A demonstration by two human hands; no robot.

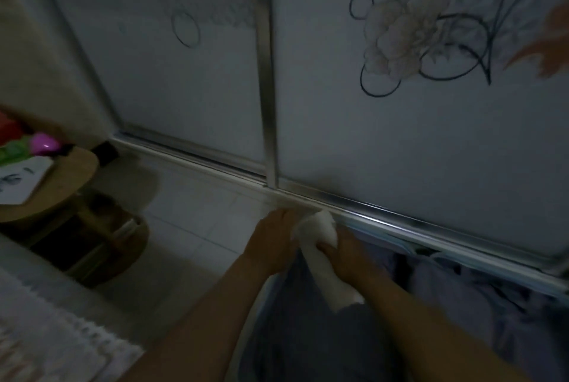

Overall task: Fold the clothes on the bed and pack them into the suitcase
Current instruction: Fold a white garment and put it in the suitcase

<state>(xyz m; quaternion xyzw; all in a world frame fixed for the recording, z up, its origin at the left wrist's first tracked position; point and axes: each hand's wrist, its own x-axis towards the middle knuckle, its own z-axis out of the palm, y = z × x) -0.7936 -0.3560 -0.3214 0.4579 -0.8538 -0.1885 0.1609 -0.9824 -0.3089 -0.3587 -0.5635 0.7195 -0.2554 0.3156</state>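
Wardrobe doors (pixel 400 135): sliding panels with a flower print, behind everything.
Suitcase (pixel 462 314): open on the floor below the doors, dim bluish clothes inside.
White cloth (pixel 323 261): rolled, over the suitcase's near corner, between both hands.
Left hand (pixel 274 243): grip curled around the cloth's top end.
Right hand (pixel 348 255): grip closed around its middle.

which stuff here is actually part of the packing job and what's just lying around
Part of the job:
- white rolled cloth, gripped by left hand and right hand
- suitcase with bluish clothes inside

Just lying about:
- round wooden side table
- pink object on it
- sliding wardrobe door
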